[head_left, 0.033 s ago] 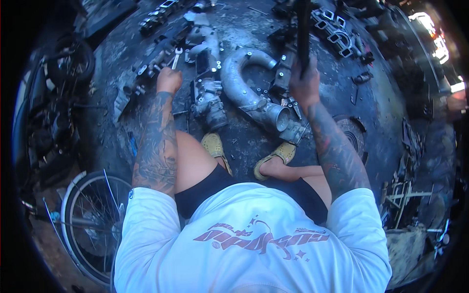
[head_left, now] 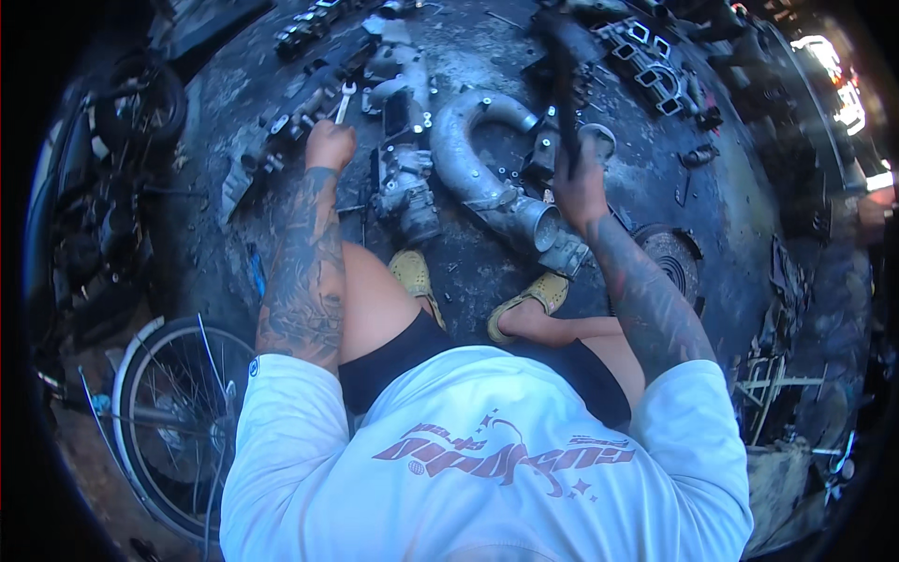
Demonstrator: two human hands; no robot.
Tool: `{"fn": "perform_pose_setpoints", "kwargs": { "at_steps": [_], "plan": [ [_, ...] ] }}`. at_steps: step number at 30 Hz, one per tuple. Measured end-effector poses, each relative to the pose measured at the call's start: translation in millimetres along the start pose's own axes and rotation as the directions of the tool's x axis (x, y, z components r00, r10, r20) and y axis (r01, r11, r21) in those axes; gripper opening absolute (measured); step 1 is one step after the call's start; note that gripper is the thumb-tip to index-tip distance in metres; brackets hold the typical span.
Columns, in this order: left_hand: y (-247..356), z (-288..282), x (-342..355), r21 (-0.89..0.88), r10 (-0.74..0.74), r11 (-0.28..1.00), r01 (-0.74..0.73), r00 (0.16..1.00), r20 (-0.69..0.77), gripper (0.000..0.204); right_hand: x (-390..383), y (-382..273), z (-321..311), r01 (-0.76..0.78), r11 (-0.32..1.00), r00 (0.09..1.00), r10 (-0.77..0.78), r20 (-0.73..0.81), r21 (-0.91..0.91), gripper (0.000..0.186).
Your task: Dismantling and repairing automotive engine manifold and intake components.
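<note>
My left hand [head_left: 330, 143] is closed on a silver open-end wrench [head_left: 346, 98], held upright among small metal parts [head_left: 245, 165] at the left. In my right hand [head_left: 579, 183] is a long, dark, motion-blurred bar-like tool [head_left: 566, 89]; I cannot make out its far end. Between my hands lie a cast metal engine assembly [head_left: 407, 201] and a large U-shaped aluminium pipe [head_left: 452, 155] with an open flared end. A dark metal block [head_left: 539, 155] sits beside my right hand, and a pale round part [head_left: 604, 136] shows just behind that hand.
Manifolds with square ports [head_left: 646, 70] lie at the back right, a round grooved disc [head_left: 670, 258] by my right forearm. A spoked bicycle wheel [head_left: 169, 421] stands at the lower left, dark machinery [head_left: 122, 178] at the left, metal frames [head_left: 777, 379] at the right.
My right hand and the dark tool have moved slightly down and left, uncovering the pale round part. My left hand with the wrench has shifted a little to the right and up.
</note>
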State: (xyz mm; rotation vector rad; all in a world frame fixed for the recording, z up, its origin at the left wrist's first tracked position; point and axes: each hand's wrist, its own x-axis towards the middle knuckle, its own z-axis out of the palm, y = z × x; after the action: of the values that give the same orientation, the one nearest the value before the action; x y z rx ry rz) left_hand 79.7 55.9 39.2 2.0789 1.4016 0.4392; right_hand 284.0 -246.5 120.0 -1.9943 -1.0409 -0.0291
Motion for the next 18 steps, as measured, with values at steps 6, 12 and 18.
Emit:
{"fn": "perform_pose_setpoints", "kwargs": {
  "at_steps": [6, 12, 18],
  "plan": [
    [-9.2, -12.7, -8.7, -0.156, -0.073, 0.985, 0.068, 0.997, -0.025, 0.036, -25.8, 53.9, 25.2, 0.070, 0.927, 0.851, 0.137, 0.507, -0.367, 0.031],
    [-9.1, -5.2, -8.8, -0.199, -0.073, 0.976, 0.093, 0.991, 0.108, 0.033, 11.4, 6.6, 9.7, 0.014, 0.969, 0.984, 0.031, 0.176, -0.248, 0.027],
    [4.3, 0.3, -27.9, -0.009, 0.049, 0.999, -0.048, 0.986, 0.160, 0.032, -62.0, 42.6, 2.3, -0.399, 0.911, 0.863, 0.410, 0.296, -0.101, 0.036]
  ]
}}
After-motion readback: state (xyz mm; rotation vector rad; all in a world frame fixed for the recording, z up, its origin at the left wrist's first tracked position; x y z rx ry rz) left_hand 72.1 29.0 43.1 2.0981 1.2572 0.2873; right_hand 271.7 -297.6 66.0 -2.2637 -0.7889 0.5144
